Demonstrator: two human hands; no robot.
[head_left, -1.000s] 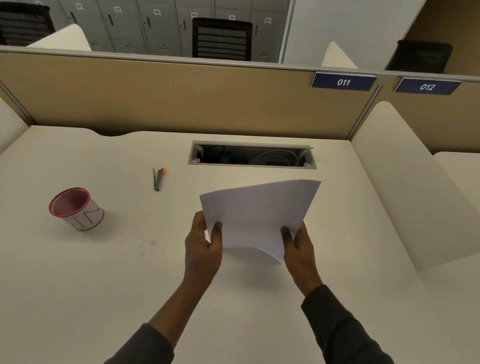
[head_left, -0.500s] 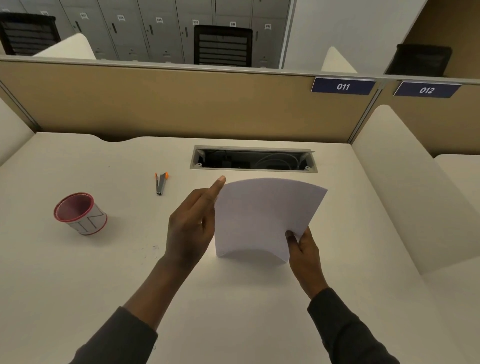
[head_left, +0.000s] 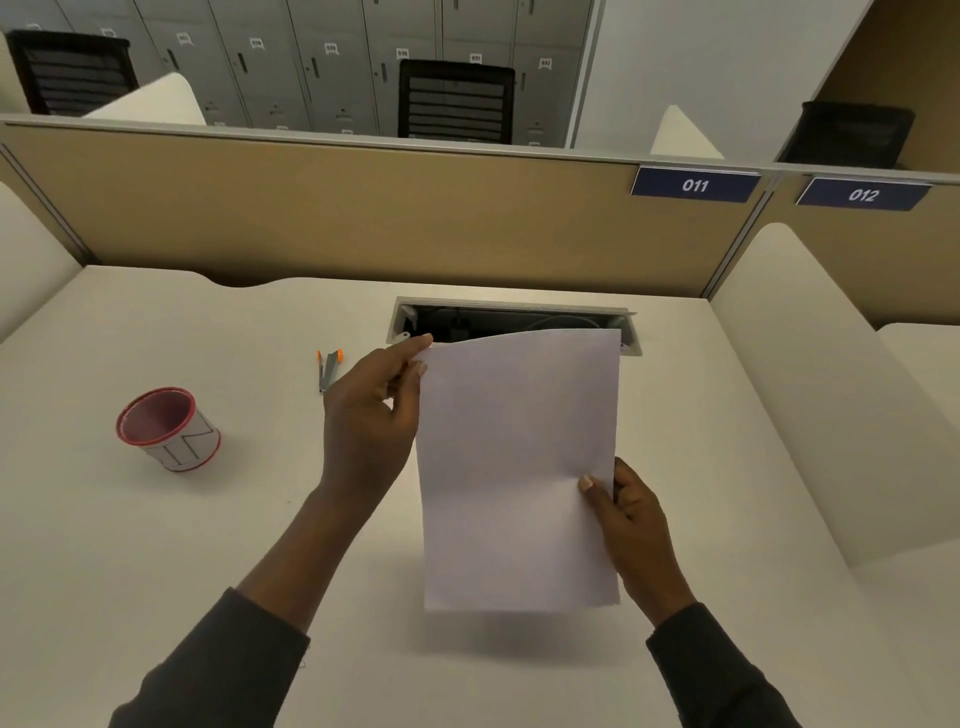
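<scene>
**Paper (head_left: 519, 457) now turned upright**

Held flatter half a second ago, it now hangs portrait above the bench (head_left: 156, 545). The left hand (head_left: 371, 421), wrist raised, pinches its top left corner. The right hand (head_left: 634, 519) grips the right edge, thumb in front.

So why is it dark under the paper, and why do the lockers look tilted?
Head view: the paper, held off the desk by the left hand and right hand, casts a soft shadow; head view: the wide-angle camera, tilted down, splays the lockers' upright lines.
</scene>
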